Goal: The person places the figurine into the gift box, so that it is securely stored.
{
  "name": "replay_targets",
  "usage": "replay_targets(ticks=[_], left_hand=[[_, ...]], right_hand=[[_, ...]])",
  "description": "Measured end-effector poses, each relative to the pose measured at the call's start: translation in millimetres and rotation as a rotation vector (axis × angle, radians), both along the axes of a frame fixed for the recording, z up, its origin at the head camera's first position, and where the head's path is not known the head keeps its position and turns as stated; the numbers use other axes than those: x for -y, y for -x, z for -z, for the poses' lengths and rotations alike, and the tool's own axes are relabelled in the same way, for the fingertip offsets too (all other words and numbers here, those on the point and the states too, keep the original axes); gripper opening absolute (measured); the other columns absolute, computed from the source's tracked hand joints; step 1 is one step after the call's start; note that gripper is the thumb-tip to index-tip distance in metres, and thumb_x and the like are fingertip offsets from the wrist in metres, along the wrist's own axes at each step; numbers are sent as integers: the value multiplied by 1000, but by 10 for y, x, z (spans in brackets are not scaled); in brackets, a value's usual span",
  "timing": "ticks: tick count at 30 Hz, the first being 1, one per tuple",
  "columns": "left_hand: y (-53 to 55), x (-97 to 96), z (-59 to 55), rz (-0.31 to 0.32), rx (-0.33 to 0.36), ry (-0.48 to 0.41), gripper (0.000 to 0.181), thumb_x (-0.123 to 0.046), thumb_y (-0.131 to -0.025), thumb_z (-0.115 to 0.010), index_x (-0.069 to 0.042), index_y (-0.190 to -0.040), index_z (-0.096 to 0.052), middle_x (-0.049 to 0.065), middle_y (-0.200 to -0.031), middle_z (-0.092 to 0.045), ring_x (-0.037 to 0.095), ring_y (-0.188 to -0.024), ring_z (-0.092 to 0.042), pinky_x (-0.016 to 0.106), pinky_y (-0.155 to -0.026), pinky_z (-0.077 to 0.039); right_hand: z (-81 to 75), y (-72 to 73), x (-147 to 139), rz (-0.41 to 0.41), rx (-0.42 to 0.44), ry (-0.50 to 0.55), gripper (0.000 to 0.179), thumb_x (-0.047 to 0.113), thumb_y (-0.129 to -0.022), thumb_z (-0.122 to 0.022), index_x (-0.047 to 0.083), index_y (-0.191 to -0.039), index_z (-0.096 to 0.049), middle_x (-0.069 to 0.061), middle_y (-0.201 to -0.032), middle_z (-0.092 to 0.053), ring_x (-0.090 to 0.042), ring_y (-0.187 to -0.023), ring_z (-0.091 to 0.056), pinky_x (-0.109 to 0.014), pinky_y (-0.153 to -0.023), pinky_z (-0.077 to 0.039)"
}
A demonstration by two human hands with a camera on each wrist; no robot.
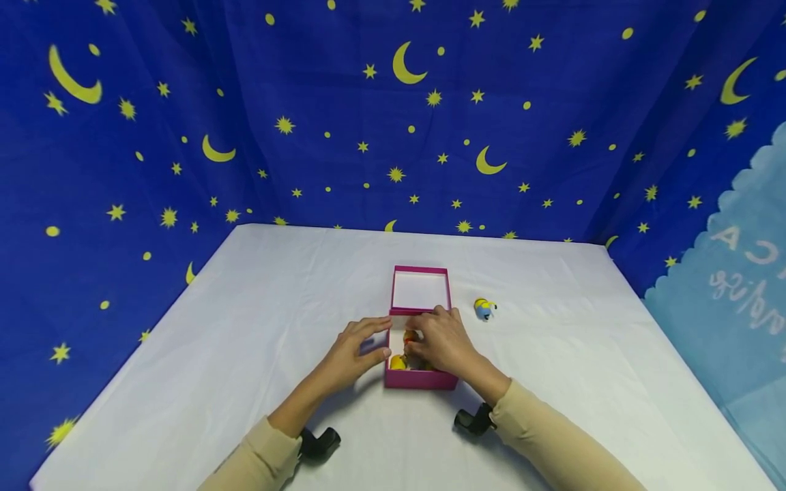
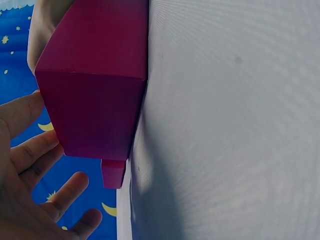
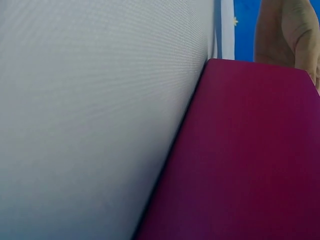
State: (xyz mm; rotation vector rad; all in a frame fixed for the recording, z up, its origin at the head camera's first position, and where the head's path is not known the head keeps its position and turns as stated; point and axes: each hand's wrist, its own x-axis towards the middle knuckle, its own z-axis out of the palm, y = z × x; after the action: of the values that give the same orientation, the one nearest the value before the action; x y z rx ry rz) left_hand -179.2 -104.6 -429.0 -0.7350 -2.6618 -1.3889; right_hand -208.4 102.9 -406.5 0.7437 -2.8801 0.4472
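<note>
A magenta box [image 1: 421,380] stands on the table, its hinged lid [image 1: 420,290] laid back behind it. Inside are a small orange-and-red toy figure [image 1: 410,336] and a yellow toy [image 1: 398,362]; my right hand [image 1: 443,339] covers the rest. That hand reaches in over the right wall, thumb and fingers curled about the orange-and-red figure. With fingers spread, my left hand [image 1: 353,353] rests its fingertips on the box's left edge. In the left wrist view, its fingers [image 2: 67,192] look straight and loose beside the box. The right wrist view shows mainly the box side [image 3: 240,160].
A small yellow-and-blue toy figure [image 1: 484,309] lies on the white cloth to the right of the lid. Beneath the wrists sit black wrist mounts [image 1: 321,444]. Behind the table [image 1: 307,273] hangs a blue curtain [image 1: 344,102] with yellow moons and stars.
</note>
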Motion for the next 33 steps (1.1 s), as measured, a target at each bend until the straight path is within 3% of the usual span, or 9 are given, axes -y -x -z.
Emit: replay_targets(ticks=[10, 18, 25, 33], left_hand=[[2, -2, 14, 10, -35, 3, 49, -26, -88, -66, -14, -134, -54, -3, -142, -50, 24, -124, -45, 52, -101, -29], [5, 6, 17, 1, -20, 6, 49, -27, -88, -66, -16, -134, -54, -4, -142, -50, 23, -125, -44, 51, -102, -29], [-2, 9, 19, -3, -36, 4, 49, -26, -87, -67, -11, -132, -55, -3, -141, -50, 24, -123, -45, 50, -100, -30], [-1, 3, 12, -10, -40, 7, 48, -28, -87, -67, -13, -132, -56, -4, -140, -51, 23, -122, -46, 47, -98, -31]], right_hand=[[-11, -13, -47, -22, 23, -41, 37, 35, -73, -80, 14, -101, -71, 1, -93, -73, -19, -85, -50, -37, -74, -30], [-5, -8, -34, -30, -7, -113, 32, 32, -74, -79, 15, -99, -71, 3, -95, -73, -19, -84, -49, -38, -74, -31], [8, 7, 53, -26, -34, -115, 30, 34, -73, -80, 16, -96, -71, 4, -91, -73, -17, -81, -48, -36, -73, -30], [8, 21, 89, -47, -40, -89, 34, 37, -74, -79, 15, -98, -71, 2, -92, -74, -18, -80, -48, -34, -71, -28]])
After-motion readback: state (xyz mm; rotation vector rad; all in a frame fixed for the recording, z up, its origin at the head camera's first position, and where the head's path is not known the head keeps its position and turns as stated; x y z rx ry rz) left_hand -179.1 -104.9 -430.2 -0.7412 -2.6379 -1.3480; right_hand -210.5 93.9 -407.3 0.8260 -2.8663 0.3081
